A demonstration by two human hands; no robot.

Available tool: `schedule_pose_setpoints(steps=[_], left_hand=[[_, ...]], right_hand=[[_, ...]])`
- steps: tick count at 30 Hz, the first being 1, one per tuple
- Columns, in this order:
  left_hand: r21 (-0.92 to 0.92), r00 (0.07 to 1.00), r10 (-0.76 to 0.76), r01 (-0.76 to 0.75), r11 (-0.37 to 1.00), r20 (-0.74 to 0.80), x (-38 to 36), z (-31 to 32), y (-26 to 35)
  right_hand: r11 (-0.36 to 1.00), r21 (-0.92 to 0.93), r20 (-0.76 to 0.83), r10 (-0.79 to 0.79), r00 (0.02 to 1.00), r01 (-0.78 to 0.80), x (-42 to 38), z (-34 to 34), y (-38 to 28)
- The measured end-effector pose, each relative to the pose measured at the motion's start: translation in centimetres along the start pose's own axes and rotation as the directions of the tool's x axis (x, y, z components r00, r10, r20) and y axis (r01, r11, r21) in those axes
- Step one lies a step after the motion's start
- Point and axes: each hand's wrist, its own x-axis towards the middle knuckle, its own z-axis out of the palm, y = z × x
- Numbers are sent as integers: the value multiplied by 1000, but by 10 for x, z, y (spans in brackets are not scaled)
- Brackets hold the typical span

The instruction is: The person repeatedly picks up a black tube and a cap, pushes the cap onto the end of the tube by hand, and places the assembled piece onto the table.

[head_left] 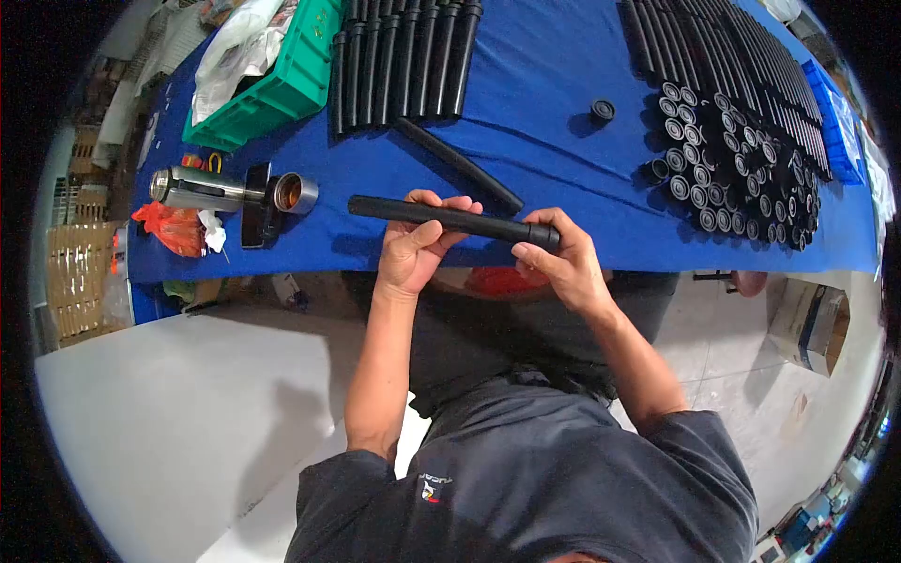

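Observation:
A black tube (479,223) lies across both hands above the table's front edge, nearly level and dipping a little to the right. My left hand (409,251) holds it left of its middle, fingers behind and thumb in front. Around the tube's right end, at a ringed black end cap (542,236), my right hand (569,267) is closed with thumb and fingers. Just behind the held tube, another black tube (460,164) rests at a slant on the blue cloth (554,84). A single round black cap (602,111) sits farther back.
Black tubes (404,70) lie in a row at the back, with more tubes (723,56) at right. Many loose black caps (718,192) cluster before them. On the left are a green crate (282,89), a steel flask (197,190), a metal cup (296,194) and an orange bag (171,231).

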Motion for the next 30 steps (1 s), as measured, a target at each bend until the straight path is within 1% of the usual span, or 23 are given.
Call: schedule_pose_setpoints(steps=[4,7,10,13,16,18,20,22,25,28,30], left_hand=[[12,1000,10,-10,1000,-19,0,3,1],[7,1000,9,-9,1000,3,1,-3,3],[40,999,-2,4,999,-33,-1,-1,2],[55,998,14,-11,998,-57,-1,2,0],[17,994,40,-38,999,-102,-1,7,0],[-3,995,30,-30,1000,-93,-1,5,2],[-30,997,26,-29,999,-74,-1,3,2],[-60,998,34,-37,997,-48,-1,1,2],[-51,999,38,-39,998,-34,-1,5,3],[-40,995,21,-24,999,-95,1,15,3],[-27,997,1,-3,1000,-78,-1,9,3]], right_hand=[[995,77,-47,62,997,-58,-2,8,-6],[998,-62,-73,0,997,-5,-3,12,-6],[983,-186,-51,-12,999,2,-4,9,-12],[986,-165,-69,-13,998,2,0,6,-4],[989,-148,-96,-41,994,27,0,10,-5],[968,-185,-82,-185,979,167,1,11,-1],[965,-159,-87,-224,971,209,-1,12,-2],[986,-67,-107,-162,981,156,-4,13,-7],[995,98,57,30,998,-35,-4,5,-12],[1000,-10,-23,3,1000,-3,-3,8,-10],[996,-81,-49,-29,998,25,-5,10,-12]])
